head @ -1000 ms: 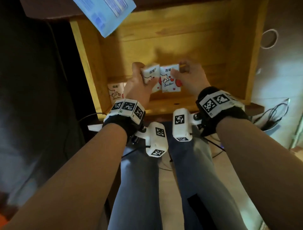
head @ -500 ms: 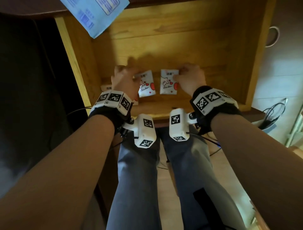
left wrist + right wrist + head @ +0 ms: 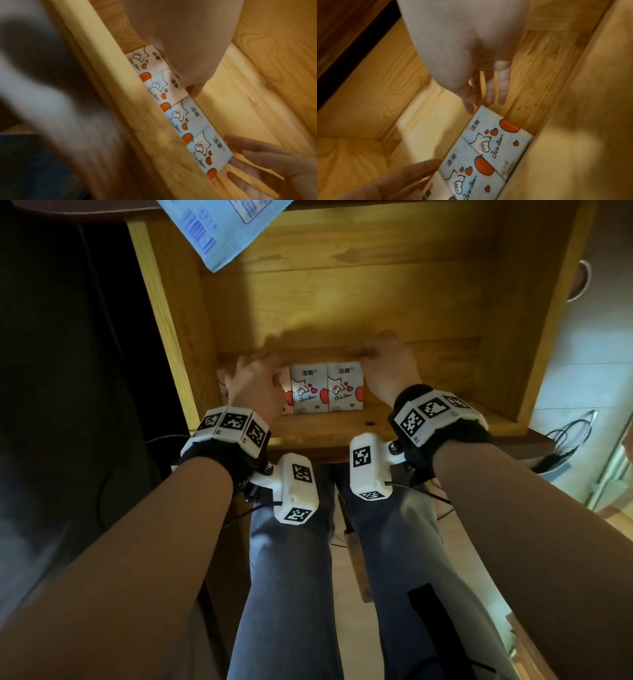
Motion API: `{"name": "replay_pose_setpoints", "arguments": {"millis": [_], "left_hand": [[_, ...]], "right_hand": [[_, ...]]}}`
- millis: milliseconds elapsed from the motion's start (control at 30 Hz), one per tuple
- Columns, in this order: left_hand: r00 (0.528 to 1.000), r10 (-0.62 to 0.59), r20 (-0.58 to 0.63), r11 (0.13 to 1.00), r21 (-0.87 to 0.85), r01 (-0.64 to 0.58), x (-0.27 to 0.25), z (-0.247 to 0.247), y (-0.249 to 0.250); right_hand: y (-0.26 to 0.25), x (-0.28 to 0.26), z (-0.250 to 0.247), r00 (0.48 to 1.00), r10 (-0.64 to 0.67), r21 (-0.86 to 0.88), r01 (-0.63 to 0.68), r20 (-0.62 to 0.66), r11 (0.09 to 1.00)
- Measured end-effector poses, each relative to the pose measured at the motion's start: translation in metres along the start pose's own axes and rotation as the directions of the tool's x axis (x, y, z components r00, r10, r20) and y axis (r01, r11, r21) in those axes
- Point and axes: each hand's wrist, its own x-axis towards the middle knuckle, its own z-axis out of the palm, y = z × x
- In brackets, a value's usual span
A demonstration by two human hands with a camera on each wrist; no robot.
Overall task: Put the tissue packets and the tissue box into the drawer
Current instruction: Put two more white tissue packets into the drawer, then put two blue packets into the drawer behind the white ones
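Note:
Several white tissue packets (image 3: 344, 388) with red hearts lie flat in a row along the front wall of the open wooden drawer (image 3: 534, 344). My left hand (image 3: 255, 381) covers the row's left end, and its fingertips (image 3: 194, 89) touch the far edge of a packet (image 3: 164, 89). My right hand (image 3: 387, 364) is at the row's right end. Its straight fingers (image 3: 488, 97) touch the far corner of the last packet (image 3: 498, 135). Neither hand holds anything. A light-blue tissue box (image 3: 222, 231) sticks out above the drawer's back left corner.
Bare wood fills the back and right of the drawer floor (image 3: 428, 313). My legs in jeans (image 3: 291, 577) are under the drawer front. Black cables (image 3: 565, 440) hang at the right. A white cabinet with a ring handle (image 3: 582, 282) stands beyond the right wall.
A second ago each hand held one packet up over the drawer. Both packets now lie flat in the row at the front wall, and both hands have let go.

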Motion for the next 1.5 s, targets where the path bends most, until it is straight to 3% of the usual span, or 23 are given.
{"name": "replay_pose_setpoints", "arguments": {"millis": [133,300,400,500,700,900,967,1067,1167,1267,1333,1500], "left_hand": [[1.000,-0.003,0.008,1.000,0.002,0.003,-0.004,0.000,-0.007],[0.997,-0.010,0.075,0.999,-0.036,0.013,-0.006,-0.003,-0.004],[0.999,0.032,0.011,0.992,-0.122,-0.030,-0.016,-0.004,0.001],[0.999,-0.002,-0.045,0.989,-0.148,-0.005,-0.028,-0.013,0.012],[0.976,-0.085,-0.201,0.945,-0.327,0.015,-0.041,-0.053,0.045],[0.884,-0.113,-0.454,0.927,-0.369,-0.071,-0.046,-0.108,0.065],[0.829,-0.079,-0.553,0.929,-0.342,-0.139,-0.044,-0.122,0.064],[0.769,-0.005,-0.639,0.955,-0.232,-0.186,-0.037,-0.131,0.055],[0.778,0.080,-0.623,0.986,-0.065,-0.153,-0.022,-0.136,0.045],[0.873,0.149,-0.464,0.988,0.040,-0.147,-0.006,-0.145,0.036],[0.906,0.199,-0.373,0.980,0.090,-0.178,0.001,-0.151,0.032],[0.896,0.326,-0.301,0.944,0.060,-0.323,0.005,-0.170,0.027]], "right_hand": [[-0.004,-0.003,0.007,0.991,-0.036,0.003,0.036,0.127,0.999],[-0.008,-0.003,0.007,0.986,-0.020,0.011,0.018,0.166,1.000],[-0.009,-0.012,-0.002,0.990,0.030,0.070,-0.040,0.141,0.997],[-0.013,-0.021,-0.014,0.990,0.048,0.154,-0.069,0.135,0.986],[-0.038,-0.039,-0.052,0.988,-0.083,0.164,0.061,0.131,0.985],[-0.090,-0.057,-0.079,0.963,-0.264,0.254,0.243,0.053,0.936],[-0.108,-0.061,-0.081,0.935,-0.349,0.311,0.352,-0.068,0.883],[-0.127,-0.056,-0.078,0.893,-0.373,0.302,0.439,-0.253,0.846],[-0.139,-0.047,-0.072,0.857,-0.390,0.254,0.482,-0.338,0.839],[-0.150,-0.040,-0.065,0.853,-0.371,0.216,0.466,-0.368,0.858],[-0.158,-0.036,-0.061,0.868,-0.338,0.217,0.432,-0.365,0.875],[-0.175,-0.035,-0.063,0.927,-0.162,0.354,0.285,-0.338,0.891]]}}
